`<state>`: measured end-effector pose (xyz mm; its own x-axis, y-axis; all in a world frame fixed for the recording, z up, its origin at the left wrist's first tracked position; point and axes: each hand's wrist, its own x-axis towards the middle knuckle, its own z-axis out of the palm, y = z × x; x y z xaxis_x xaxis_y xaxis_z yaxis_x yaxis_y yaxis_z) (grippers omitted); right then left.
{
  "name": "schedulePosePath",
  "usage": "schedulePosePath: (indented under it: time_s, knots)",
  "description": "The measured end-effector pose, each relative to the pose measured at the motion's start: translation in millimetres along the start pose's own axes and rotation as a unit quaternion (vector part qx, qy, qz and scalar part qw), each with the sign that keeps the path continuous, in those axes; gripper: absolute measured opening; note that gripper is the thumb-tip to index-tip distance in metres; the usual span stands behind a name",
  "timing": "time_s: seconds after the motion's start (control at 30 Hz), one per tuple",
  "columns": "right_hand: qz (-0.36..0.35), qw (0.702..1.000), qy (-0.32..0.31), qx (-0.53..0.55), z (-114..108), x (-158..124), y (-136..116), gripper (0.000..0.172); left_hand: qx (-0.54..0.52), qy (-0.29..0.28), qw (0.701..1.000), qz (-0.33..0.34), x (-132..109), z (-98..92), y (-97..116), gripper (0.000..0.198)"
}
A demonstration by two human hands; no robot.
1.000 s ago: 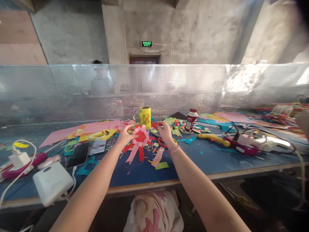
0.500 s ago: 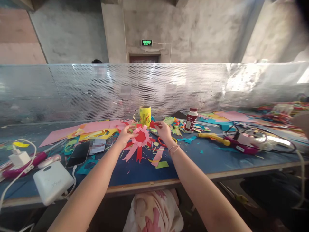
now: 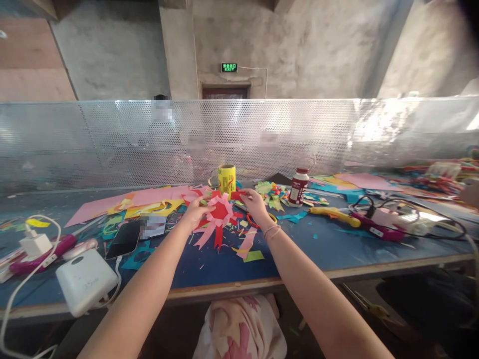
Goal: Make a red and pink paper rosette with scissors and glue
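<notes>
A pink and red paper rosette (image 3: 219, 213) with hanging ribbon strips is lifted a little above the blue table (image 3: 322, 249). My left hand (image 3: 195, 211) pinches its left edge. My right hand (image 3: 253, 202) is closed on a red paper piece at the rosette's upper right. Orange-handled scissors (image 3: 258, 223) lie on the table just under my right wrist. A yellow tape roll (image 3: 226, 179) stands upright right behind the rosette.
Paper scraps and pink sheets (image 3: 123, 200) litter the table. A phone (image 3: 122, 240), a white power bank (image 3: 85, 280) and cables lie left. A red-brown bottle (image 3: 298, 187), a yellow tool (image 3: 331, 214) and a magenta glue gun (image 3: 374, 224) lie right. A perforated metal screen (image 3: 337, 132) closes the far side.
Both hands and the rosette have stayed almost in place; my right hand shifted slightly up to the red piece. The view panned a little.
</notes>
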<state>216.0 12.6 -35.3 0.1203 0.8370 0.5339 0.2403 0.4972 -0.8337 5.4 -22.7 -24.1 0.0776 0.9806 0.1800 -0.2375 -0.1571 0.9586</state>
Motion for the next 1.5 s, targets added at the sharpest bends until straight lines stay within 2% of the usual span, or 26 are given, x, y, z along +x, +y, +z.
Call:
schedulePosePath:
  time_s: [0.17,0.27,0.4,0.63,0.77,0.93,1.17,1.5]
  knots:
    - [0.007,0.997,-0.072,0.032,2.0,-3.7,-6.9,0.020,0.015,-0.019,1.000,-0.005,2.8,-0.3,-5.4,0.047]
    - [0.003,0.994,-0.103,0.030,1.4,-5.5,-10.9,0.020,0.029,-0.020,0.999,0.018,6.7,-2.3,-10.2,0.046]
    - [-0.003,0.994,-0.104,0.025,1.2,-7.1,-13.5,0.020,0.033,-0.004,0.998,0.045,9.1,-4.1,-12.4,0.047]
    - [-0.004,0.994,-0.101,0.047,3.5,-7.5,-14.0,0.022,0.025,0.005,0.999,0.038,5.9,-1.4,-9.2,0.045]
    - [0.003,0.994,-0.096,0.054,4.2,-8.5,-16.1,0.023,0.015,-0.011,0.999,0.031,8.0,-3.6,-10.9,0.049]
    - [0.026,0.991,-0.099,0.088,6.3,-11.0,-19.9,0.023,0.019,0.002,0.999,0.031,6.1,-1.7,-7.6,0.049]
    - [0.098,0.974,-0.109,0.171,12.2,-15.6,-25.1,0.021,0.051,0.031,0.998,0.021,-0.7,2.9,0.2,0.046]
    - [0.122,0.963,-0.123,0.208,11.4,-17.7,-29.1,0.025,0.079,0.039,0.996,0.018,1.4,1.3,-2.6,0.046]
